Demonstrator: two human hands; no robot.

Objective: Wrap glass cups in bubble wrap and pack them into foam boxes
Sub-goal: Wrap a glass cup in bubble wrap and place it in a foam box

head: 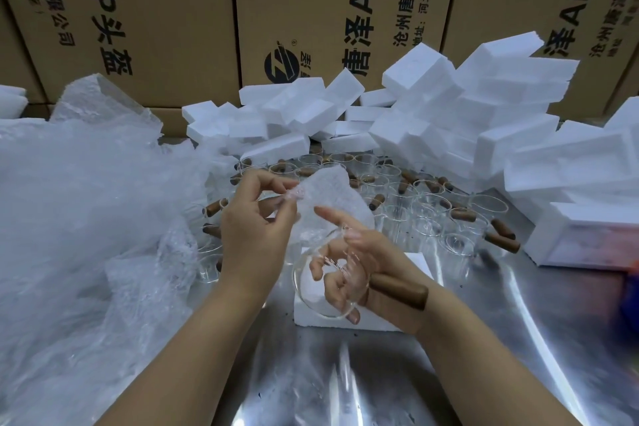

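My right hand (359,263) grips a clear glass cup (311,284) with a brown wooden handle (399,289), its mouth turned toward me. My left hand (256,225) pinches the edge of a small bubble wrap sheet (332,197) that drapes over the far side of the cup. Both hands hover above a white foam box (408,261) on the metal table. Behind them stand several more glass cups (428,214) with brown handles.
A big heap of bubble wrap (86,204) fills the left side. Piled white foam boxes (449,114) run along the back and right, one open box (581,239) at the right. Cardboard cartons (166,17) form the back wall. The shiny metal table (345,377) lies near me.
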